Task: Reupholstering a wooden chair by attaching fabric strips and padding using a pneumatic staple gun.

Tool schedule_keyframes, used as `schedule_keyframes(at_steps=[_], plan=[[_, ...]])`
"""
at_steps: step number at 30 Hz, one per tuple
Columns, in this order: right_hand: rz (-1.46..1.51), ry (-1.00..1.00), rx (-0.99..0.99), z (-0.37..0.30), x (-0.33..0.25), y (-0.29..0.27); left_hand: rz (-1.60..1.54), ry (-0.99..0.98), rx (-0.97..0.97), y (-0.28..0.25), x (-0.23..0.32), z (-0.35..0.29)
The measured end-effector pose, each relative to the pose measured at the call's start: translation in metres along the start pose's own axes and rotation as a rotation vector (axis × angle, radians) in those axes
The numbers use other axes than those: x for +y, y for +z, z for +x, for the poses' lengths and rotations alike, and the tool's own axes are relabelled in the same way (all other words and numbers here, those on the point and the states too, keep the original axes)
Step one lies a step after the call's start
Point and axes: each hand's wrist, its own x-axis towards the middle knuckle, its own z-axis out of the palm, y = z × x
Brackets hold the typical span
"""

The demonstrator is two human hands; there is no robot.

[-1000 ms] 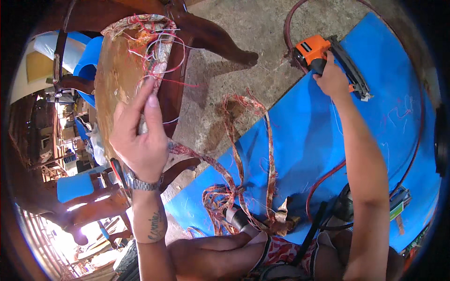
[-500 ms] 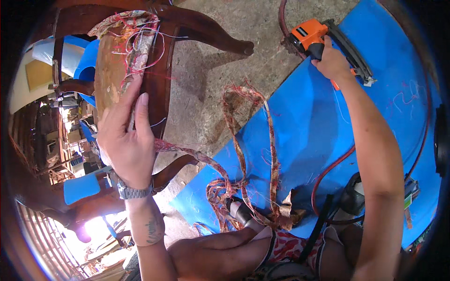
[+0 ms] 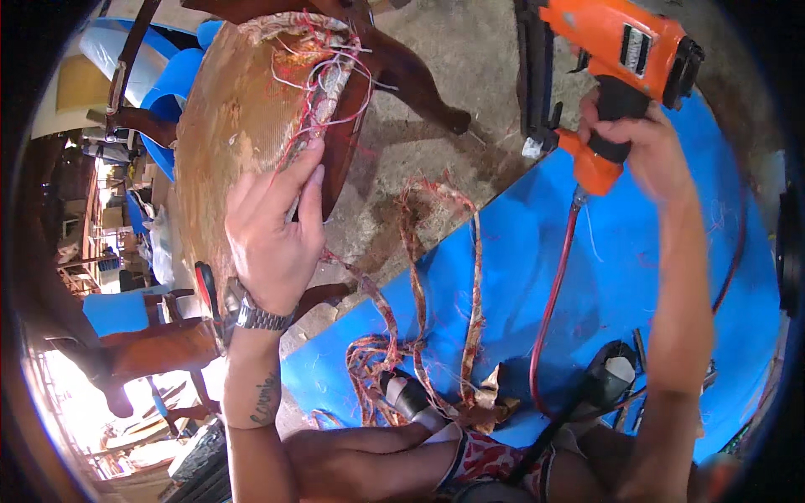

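Note:
My left hand [image 3: 272,230] lies at the edge of a round wooden chair seat [image 3: 218,126], its thumb and fingers pinching a frayed fabric trim strip [image 3: 331,92] along the rim. Loose red and white threads tangle at the strip's far end. From under the hand, the strip's long tail [image 3: 381,306] runs down to a heap on the floor. My right hand [image 3: 658,147] grips the black handle of an orange air stapler [image 3: 599,38], raised to the right of the seat. Its dark magazine points toward the chair, apart from it.
A red air hose [image 3: 555,310] hangs from the stapler's handle to a blue sheet [image 3: 537,251] on the concrete floor. A curved chair leg [image 3: 419,84] juts out beyond the seat. Other wooden chair frames [image 3: 168,348] stand at the left. My feet rest on the sheet.
My right hand has lifted the stapler off the blue sheet and turned it, its magazine now toward the chair. The seat and my left hand appear farther right in view.

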Motion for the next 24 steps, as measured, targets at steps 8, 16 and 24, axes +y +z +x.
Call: schedule_keyframes(at_steps=[8, 16, 24], plan=[[-0.327, -0.11, 0.006, 0.001, -0.022, 0.062, 0.0, 0.012, 0.013, 0.001, -0.002, 0.0], [-0.26, -0.188, -0.087, 0.002, -0.023, 0.08, 0.045, -0.001, -0.034, -0.004, 0.001, 0.001], [-0.426, -0.081, -0.12, 0.013, -0.025, 0.081, -0.032, -0.057, -0.059, -0.004, 0.002, 0.001]])
